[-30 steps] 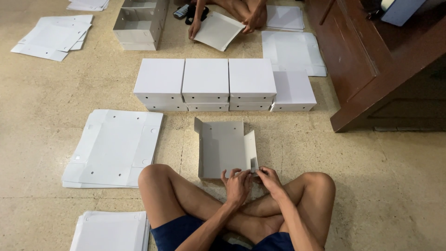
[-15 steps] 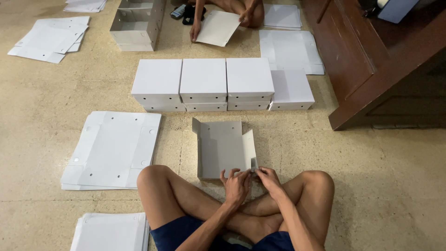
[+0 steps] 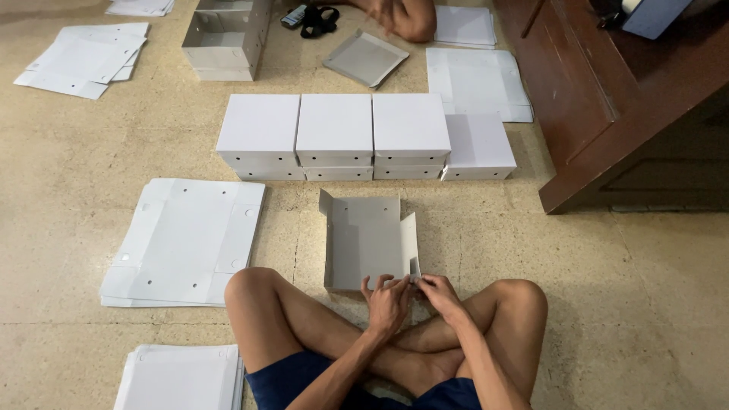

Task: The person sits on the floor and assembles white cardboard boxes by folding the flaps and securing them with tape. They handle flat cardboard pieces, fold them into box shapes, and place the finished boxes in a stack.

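I sit cross-legged on the floor with a half-folded white cardboard box (image 3: 366, 239) in front of my legs. Its far flap and right side wall stand up. My left hand (image 3: 385, 301) grips the box's near edge, fingers curled over it. My right hand (image 3: 439, 296) pinches the near right corner flap of the same box. Both hands touch each other at that corner.
A row of finished white boxes (image 3: 334, 133) stands beyond. Flat box blanks (image 3: 186, 241) lie at my left, another stack (image 3: 178, 377) by my left knee. Another person's hand (image 3: 391, 11) is by a grey lid (image 3: 364, 58) at the top. A brown wooden bench (image 3: 607, 99) is at the right.
The other person at the top has put the grey lid down on the floor. My hands stay at the box's near right corner.
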